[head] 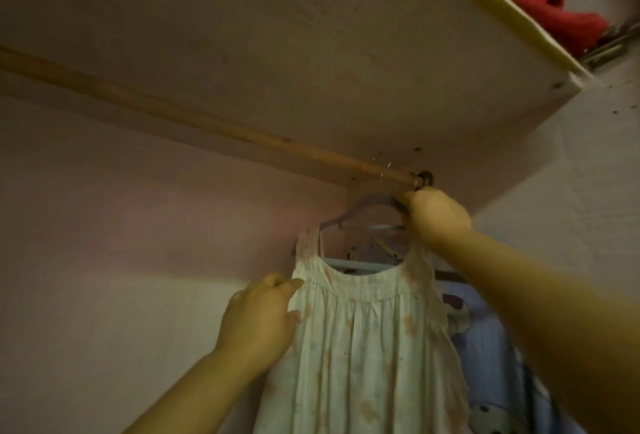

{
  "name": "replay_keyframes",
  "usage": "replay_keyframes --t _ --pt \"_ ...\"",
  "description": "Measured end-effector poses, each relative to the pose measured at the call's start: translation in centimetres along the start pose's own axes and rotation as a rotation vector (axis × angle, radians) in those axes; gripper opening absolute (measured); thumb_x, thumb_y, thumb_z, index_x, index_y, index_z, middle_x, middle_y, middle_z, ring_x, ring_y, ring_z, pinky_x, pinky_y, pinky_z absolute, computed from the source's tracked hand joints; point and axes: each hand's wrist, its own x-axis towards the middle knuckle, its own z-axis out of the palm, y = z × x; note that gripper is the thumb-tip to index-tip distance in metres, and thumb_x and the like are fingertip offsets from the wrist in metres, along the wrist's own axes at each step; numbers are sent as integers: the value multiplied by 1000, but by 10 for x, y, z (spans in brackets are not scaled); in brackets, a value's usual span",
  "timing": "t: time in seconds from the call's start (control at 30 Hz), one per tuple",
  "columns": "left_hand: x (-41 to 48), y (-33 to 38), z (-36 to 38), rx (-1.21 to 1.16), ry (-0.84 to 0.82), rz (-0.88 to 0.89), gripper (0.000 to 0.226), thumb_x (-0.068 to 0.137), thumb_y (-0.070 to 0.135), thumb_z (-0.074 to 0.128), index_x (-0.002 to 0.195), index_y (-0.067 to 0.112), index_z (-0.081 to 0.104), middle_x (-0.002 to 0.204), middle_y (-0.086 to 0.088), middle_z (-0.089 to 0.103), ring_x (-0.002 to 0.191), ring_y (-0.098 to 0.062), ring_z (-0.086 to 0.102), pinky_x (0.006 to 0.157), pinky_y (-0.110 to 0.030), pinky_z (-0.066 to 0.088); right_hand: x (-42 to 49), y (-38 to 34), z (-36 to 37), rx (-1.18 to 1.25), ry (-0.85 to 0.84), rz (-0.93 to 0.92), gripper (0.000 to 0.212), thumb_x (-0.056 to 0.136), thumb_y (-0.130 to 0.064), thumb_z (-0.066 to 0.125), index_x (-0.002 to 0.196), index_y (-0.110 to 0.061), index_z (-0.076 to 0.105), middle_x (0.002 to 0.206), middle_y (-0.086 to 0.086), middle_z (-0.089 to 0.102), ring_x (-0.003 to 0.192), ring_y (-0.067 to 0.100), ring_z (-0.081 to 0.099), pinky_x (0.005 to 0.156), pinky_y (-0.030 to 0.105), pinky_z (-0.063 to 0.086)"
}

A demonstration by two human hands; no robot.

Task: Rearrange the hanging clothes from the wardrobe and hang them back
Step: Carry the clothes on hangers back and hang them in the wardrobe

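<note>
A pale sleeveless dress with faint orange print hangs on a grey hanger just below the right end of the wooden rail. My right hand grips the top of the hanger near its hook, right under the rail's end bracket. At the dress's left armhole my left hand pinches the fabric edge. The hanger's hook is hidden behind my right hand.
Behind the dress hangs a blue garment with a cartoon print, on its own light hanger. A shelf board runs overhead, with red and dark folded clothes on top. The rail's left stretch is bare.
</note>
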Motion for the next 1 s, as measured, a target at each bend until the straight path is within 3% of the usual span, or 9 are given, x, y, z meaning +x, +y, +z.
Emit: replay_keyframes --t 0.1,0.33,0.47,0.57,0.8,1.0 --pt "5 -3 3 -6 19 4 48 94 35 47 140 36 34 134 10 44 120 -11 45 94 -20 35 -5 -5 19 8 -79 4 29 95 -9 44 118 -24 53 87 5 46 75 27 51 61 34 42" --pt "-2 1 11 -38 -10 6 49 94 35 47 141 34 34 135 8 44 120 -11 45 93 -21 35 -29 -11 25 -57 -73 42 49 93 -13 47 139 -27 38 115 10 50 107 32 52 78 39 47" --pt "-16 6 11 -40 -58 -3 49 95 33 47 142 35 32 134 7 45 119 -12 45 91 -22 35 -64 -12 28 -161 12 -54 53 94 -25 47 144 -29 31 136 7 41 128 31 34 105 43 28" --pt "-35 15 5 -43 -113 -26 50 95 32 47 142 33 32 133 4 45 118 -14 46 91 -23 35 -103 -11 32 -174 19 -188 50 94 -22 43 143 -29 33 145 6 33 137 27 22 113 46 12" --pt "-116 57 -20 41 -339 -109 54 95 35 46 145 28 27 144 -2 37 125 -21 41 98 -30 34 -233 -2 34 -51 -278 -224 53 93 -28 42 144 -34 28 146 2 32 134 23 29 111 39 17" --pt "-232 119 -51 59 -520 -171 55 95 38 45 145 29 26 141 -4 39 120 -22 44 94 -32 36 -390 17 4 122 -564 -190 52 96 -34 42 145 -34 25 142 -1 36 128 24 35 106 36 26"
